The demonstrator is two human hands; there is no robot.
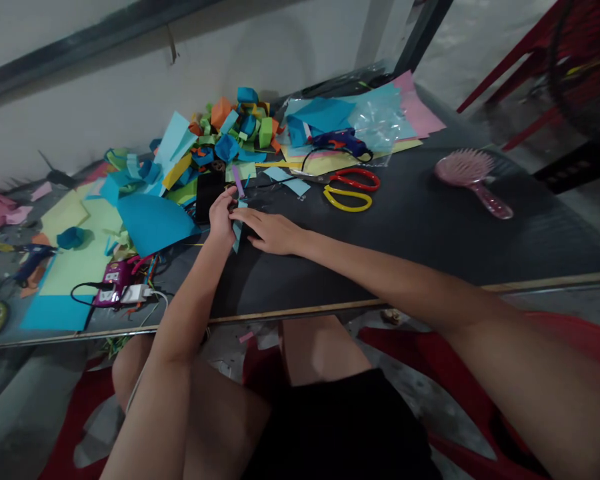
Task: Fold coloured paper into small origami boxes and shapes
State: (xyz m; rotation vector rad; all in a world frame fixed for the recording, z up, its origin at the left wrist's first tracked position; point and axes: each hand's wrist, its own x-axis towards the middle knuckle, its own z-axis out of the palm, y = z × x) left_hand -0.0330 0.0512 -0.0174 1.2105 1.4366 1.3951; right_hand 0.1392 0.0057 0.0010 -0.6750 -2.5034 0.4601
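**Two bare hands meet at a strip of pale-blue paper on a crowded table**

Seen from the head of a seated person, a dark table (420, 233) runs along a wall. The left hand (223, 217) is half curled, its fingers bent near the top of a narrow pale-blue paper strip (237, 232). The right hand (273, 230) reaches across from the other side, thumb apart, its long fingers nearly straight and their tips close against the left hand. The strip lies between the two hands, slanting toward the person; how firmly either hand grips it cannot be told, because the contact is small and partly covered.

Beyond the hands is a heap of folded paper pieces (227, 148) in blue, green, orange and yellow. These look finished, or at least shaped, so much of the folding seems done. The strip in hand looks flat and narrow, probably at an early stage. Plain material is left over: a large blue sheet (153, 220) and pale yellow sheets (90, 260) to the left, more at the back right.

Nearby lie red-and-yellow-handled scissors (376, 180) and a blue glue gun (343, 141), neither in use. A pink hairbrush (465, 170) rests farther right.
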